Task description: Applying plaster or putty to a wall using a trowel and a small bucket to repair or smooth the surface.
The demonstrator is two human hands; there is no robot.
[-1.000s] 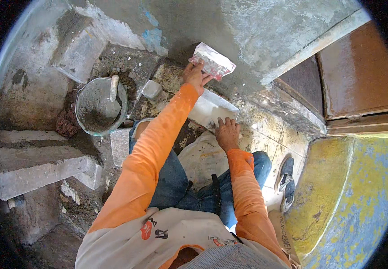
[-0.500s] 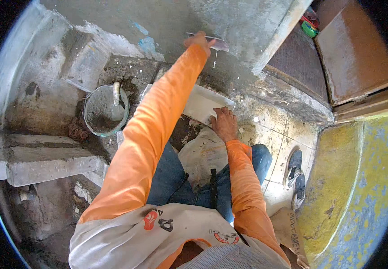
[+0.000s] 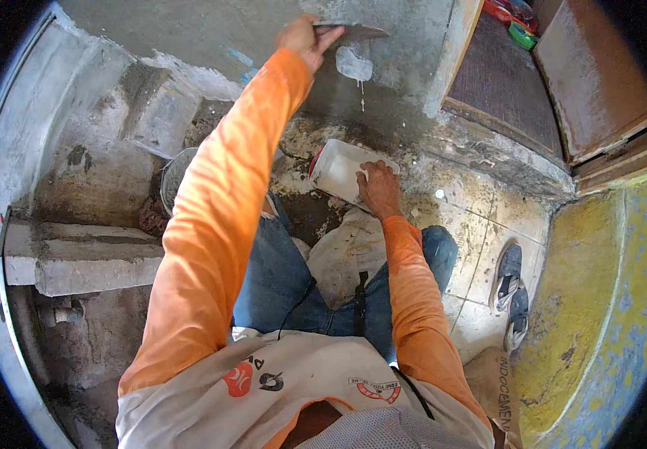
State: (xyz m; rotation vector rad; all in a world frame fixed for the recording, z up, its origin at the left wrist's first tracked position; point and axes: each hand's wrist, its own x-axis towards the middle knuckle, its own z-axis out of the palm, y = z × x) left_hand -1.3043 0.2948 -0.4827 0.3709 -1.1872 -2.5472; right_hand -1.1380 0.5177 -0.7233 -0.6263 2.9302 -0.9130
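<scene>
My left hand (image 3: 300, 40) reaches up against the grey wall, closed around a flat trowel (image 3: 357, 31) whose blade lies close to the surface. Just below the blade, a whitish wet patch (image 3: 354, 64) sits on the wall, with drips running down from it. Down on the floor, my right hand (image 3: 380, 188) grips the near right rim of a white rectangular tray (image 3: 331, 166). Pale, smooth material lies in this tray. My left forearm partly covers a bucket (image 3: 176, 178) at the left.
Left of me a concrete ledge (image 3: 99, 258) juts out. On the right stand dark sandals (image 3: 509, 280) on tiled floor, beside a low yellow-and-blue wall (image 3: 570, 299). A paper sack (image 3: 497, 382) is close by my right side. A wooden cabinet (image 3: 600, 82) fills the far right.
My left hand and the trowel have moved up the wall and slightly left, uncovering the whitish patch. My right hand stays on the tray, and the bucket is now more hidden by my arm.
</scene>
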